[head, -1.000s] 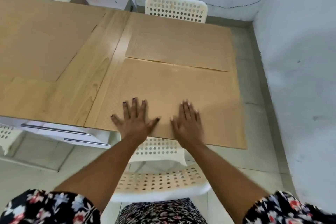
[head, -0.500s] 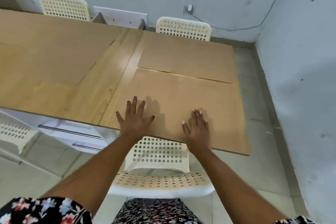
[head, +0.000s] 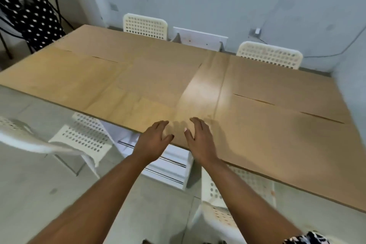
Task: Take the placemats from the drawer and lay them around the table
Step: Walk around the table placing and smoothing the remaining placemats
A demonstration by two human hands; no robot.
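Tan placemats cover most of the wooden table (head: 200, 93). One placemat (head: 277, 138) lies at the near right, another placemat (head: 277, 81) behind it. On the left half lie more placemats (head: 83, 77), their edges overlapping. My left hand (head: 152, 140) and my right hand (head: 198, 136) hover over the table's near edge at the bare wooden strip. Both have fingers spread and hold nothing. Below the table edge stands a white drawer unit (head: 170, 164) with metal handles.
White perforated chairs stand around: two at the far side (head: 145, 26) (head: 269, 55), one at near left (head: 79, 140), one under my right arm (head: 237, 204). A spotted garment (head: 27, 10) hangs at the far left. Walls close in behind and at right.
My hands have lifted off the near-right placemat and moved left to the bare strip. The view has swung left and up, showing the whole table.
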